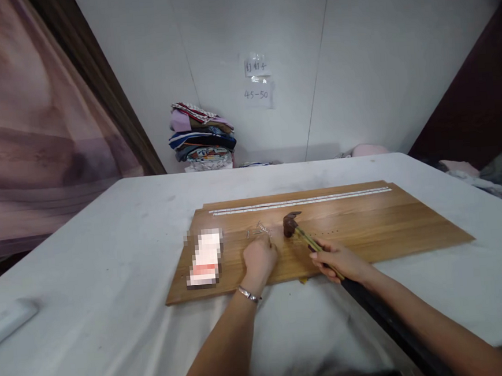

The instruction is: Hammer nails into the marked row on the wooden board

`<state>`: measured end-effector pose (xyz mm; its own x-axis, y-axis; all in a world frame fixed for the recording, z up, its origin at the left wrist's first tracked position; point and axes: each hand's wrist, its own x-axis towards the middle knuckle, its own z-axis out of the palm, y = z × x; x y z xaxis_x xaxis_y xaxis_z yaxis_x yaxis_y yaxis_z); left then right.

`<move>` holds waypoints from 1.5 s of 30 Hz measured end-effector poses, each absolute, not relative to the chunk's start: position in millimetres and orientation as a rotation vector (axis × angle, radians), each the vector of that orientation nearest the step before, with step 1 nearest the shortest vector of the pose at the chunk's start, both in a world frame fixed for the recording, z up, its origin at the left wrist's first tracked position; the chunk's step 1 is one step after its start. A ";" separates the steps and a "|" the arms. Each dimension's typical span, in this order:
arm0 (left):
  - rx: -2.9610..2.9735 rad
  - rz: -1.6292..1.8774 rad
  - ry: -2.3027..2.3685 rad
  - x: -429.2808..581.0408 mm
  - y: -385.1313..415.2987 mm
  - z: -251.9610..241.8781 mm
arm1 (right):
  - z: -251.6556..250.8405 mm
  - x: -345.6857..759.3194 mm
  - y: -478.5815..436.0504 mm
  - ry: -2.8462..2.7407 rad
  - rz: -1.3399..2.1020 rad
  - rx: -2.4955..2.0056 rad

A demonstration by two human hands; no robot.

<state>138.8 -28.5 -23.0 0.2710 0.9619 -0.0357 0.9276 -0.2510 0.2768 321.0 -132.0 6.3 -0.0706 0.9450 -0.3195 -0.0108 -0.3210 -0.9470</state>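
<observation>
- A brown wooden board lay flat on a white table.
- The right hand was over the near edge of the board. Its grip was closed around the hammer, with the fingers wrapped on the thin yellow-green handle.
- The dark head of the hammer was over the middle of the board. I could not tell if it touched the wood.
- The black end of the handle stuck out past the near edge of the board, next to the right arm.
- The left hand was low over the board, left of its middle, with its fingers bent down. I could not tell if its grip was open or closed on a nail.
- A few shiny nails lay in a small, messy bunch on the board, right by the left fingertips.
- A row of tiny dark dots ran across the board, to the right of its middle.
- Two long white strips lay side by side along the far edge of the board.
- A flat, bright thing, all blurry, lay at the left end of the board.
- A pile of folded cloths stood beyond the board, near the wall.
</observation>
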 end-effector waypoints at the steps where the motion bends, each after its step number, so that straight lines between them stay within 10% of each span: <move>1: 2.300 0.205 1.747 138.8 -28.5 -23.0 | 6.9 321.1 -132.1 -1.075 1.512 -1.394; 45: 2.294 0.158 1.749 138.5 -27.8 -24.4 | 4.1 324.9 -130.2 -1.049 1.502 -1.380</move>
<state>138.5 -27.8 -24.4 0.2725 0.9599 -0.0657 0.9326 -0.2467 0.2636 324.9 -130.2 4.1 -0.0604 0.9484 -0.3113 -0.0339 -0.3136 -0.9490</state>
